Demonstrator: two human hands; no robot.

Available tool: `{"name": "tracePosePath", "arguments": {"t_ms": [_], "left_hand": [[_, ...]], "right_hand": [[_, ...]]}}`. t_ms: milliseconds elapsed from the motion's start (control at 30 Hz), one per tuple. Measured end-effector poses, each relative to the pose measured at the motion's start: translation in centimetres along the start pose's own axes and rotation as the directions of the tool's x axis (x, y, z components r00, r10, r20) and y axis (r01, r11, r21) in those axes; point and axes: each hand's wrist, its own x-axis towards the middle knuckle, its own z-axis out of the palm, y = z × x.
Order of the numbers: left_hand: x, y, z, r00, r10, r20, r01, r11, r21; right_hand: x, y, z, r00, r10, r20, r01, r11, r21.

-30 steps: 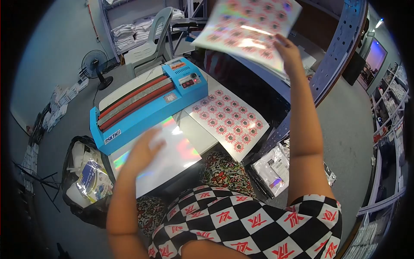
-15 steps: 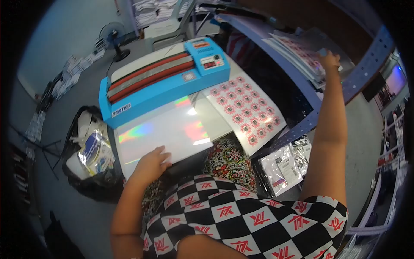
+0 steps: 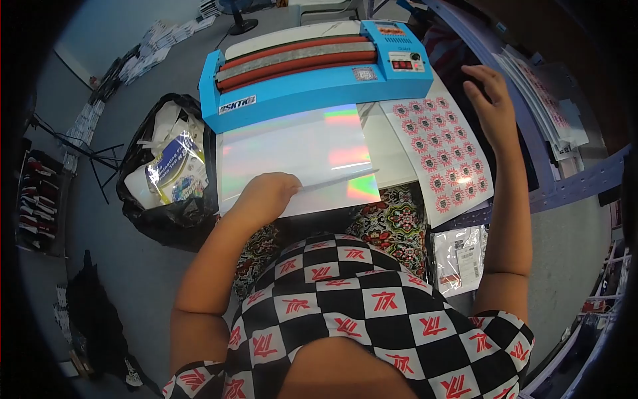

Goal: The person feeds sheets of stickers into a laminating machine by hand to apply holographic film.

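A shiny holographic film sheet [image 3: 299, 146] lies in front of the blue roll laminator [image 3: 312, 86]. At its near edge my left hand [image 3: 266, 194] is closed, thumb and fingers pinching the film; a thin lifted fold runs rightward from the fingertips. My right hand [image 3: 493, 106] is raised with its fingers apart and nothing in it. Below and left of it lies a white sticker sheet [image 3: 442, 149] printed with rows of red round designs, curving down over the table's edge.
A black plastic bag [image 3: 159, 216] holding packaging stands at left. A purple metal shelf [image 3: 545, 179] on the right carries a stack of printed sheets [image 3: 541, 100]. Plastic-wrapped parcels [image 3: 458, 256] lie below the sticker sheet. A fan [image 3: 240, 23] stands on the floor behind.
My right hand has come away from the sheets on the shelf toward the laminator. My left hand has gone from lying on the film to pinching its edge. The view has shifted.
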Motion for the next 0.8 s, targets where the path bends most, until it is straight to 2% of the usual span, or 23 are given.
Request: {"name": "tracePosePath", "arguments": {"t_ms": [100, 200, 233, 300, 367, 400, 433, 467, 533, 600, 667, 733, 800], "left_hand": [[0.3, 0.5, -0.9, 0.981, -0.127, 0.147, 0.127, 0.992, 0.005], [0.4, -0.2, -1.1, 0.942, -0.178, 0.284, 0.208, 0.975, -0.077], [0.4, -0.6, -1.2, 0.946, -0.146, 0.29, 0.179, 0.98, -0.09], [0.4, -1.2, -1.2, 0.951, -0.078, 0.298, 0.117, 0.986, -0.116], [0.1, -1.6, -1.3, 0.98, 0.028, 0.197, -0.007, 0.994, -0.107], [0.1, -1.9, -1.5, 0.986, 0.085, 0.146, -0.071, 0.993, -0.096], [-0.2, -1.2, -2.9, 0.977, 0.21, 0.025, -0.211, 0.976, 0.052], [-0.8, -0.3, -5.1, 0.935, 0.347, -0.072, -0.326, 0.921, 0.212], [-3.2, 2.0, -9.2, 0.819, 0.417, -0.395, -0.392, 0.908, 0.145], [-5.3, 3.0, -12.5, 0.667, 0.513, -0.54, -0.468, 0.853, 0.231], [-5.8, 2.4, -12.3, 0.497, 0.507, -0.705, -0.568, 0.804, 0.178], [-5.5, 1.3, -11.1, 0.452, 0.509, -0.732, -0.589, 0.787, 0.183], [-4.8, -0.1, -9.3, 0.403, 0.46, -0.791, -0.593, 0.79, 0.157]], "right_hand": [[-1.2, -1.9, 1.0, 0.997, 0.022, 0.075, -0.027, 0.997, 0.069], [-1.7, -3.9, 0.8, 0.994, 0.026, 0.105, -0.038, 0.993, 0.115], [-1.7, -3.9, 0.9, 0.992, 0.036, 0.122, -0.053, 0.989, 0.137], [-1.9, -3.5, 1.3, 0.985, 0.087, 0.152, -0.131, 0.942, 0.309], [-2.2, -3.2, 2.2, 0.968, 0.14, 0.208, -0.222, 0.865, 0.451], [-2.5, -2.9, 2.7, 0.958, 0.167, 0.232, -0.255, 0.866, 0.43], [-2.8, -2.7, 3.4, 0.949, 0.196, 0.246, -0.288, 0.858, 0.425], [-3.2, -2.5, 4.1, 0.938, 0.227, 0.261, -0.322, 0.85, 0.418], [-4.1, -2.0, 5.6, 0.908, 0.262, 0.327, -0.386, 0.827, 0.41], [-4.8, -2.0, 7.1, 0.848, 0.335, 0.41, -0.493, 0.783, 0.38], [-5.7, -4.2, 8.0, 0.659, 0.304, 0.688, -0.703, 0.576, 0.418], [-6.9, -5.3, 9.7, 0.508, 0.143, 0.849, -0.837, 0.313, 0.448], [-8.6, -5.7, 12.7, 0.473, 0.127, 0.872, -0.869, 0.229, 0.438]]}}
